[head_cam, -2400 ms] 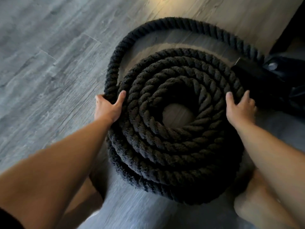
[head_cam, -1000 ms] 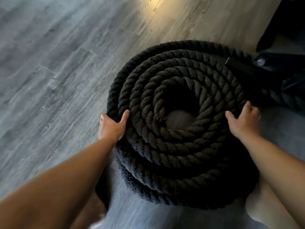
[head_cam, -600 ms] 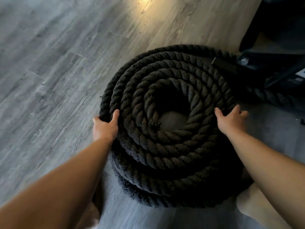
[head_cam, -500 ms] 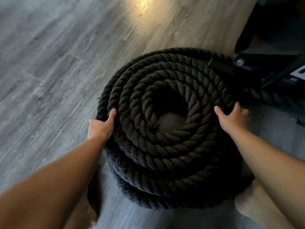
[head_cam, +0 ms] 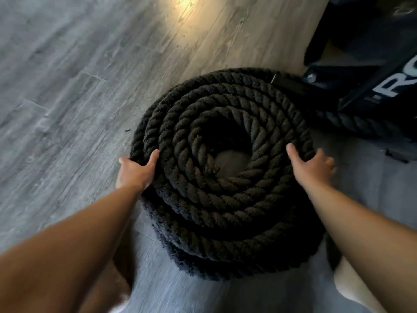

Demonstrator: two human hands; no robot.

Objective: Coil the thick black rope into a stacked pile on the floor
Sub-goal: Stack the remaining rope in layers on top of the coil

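Rope [head_cam: 225,199] sits coiled in a stacked pile on the floor [head_cam: 67,86] right in front of me. My left hand [head_cam: 135,172] grips the outer loops at the left edge, thumb on top, and my right hand [head_cam: 313,166] does the same on the right. Lots of open floor to the left. Far right is tight: black gear [head_cam: 383,86] sits just beside the coil. Floor shows through the centre hole.

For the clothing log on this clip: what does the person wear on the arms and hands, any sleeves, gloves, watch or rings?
Nothing worn shows. The left forearm and right forearm are bare to the frame edge: no sleeve, watch or band. The left hand and right hand are gloveless, and no ring shows on the visible fingers.
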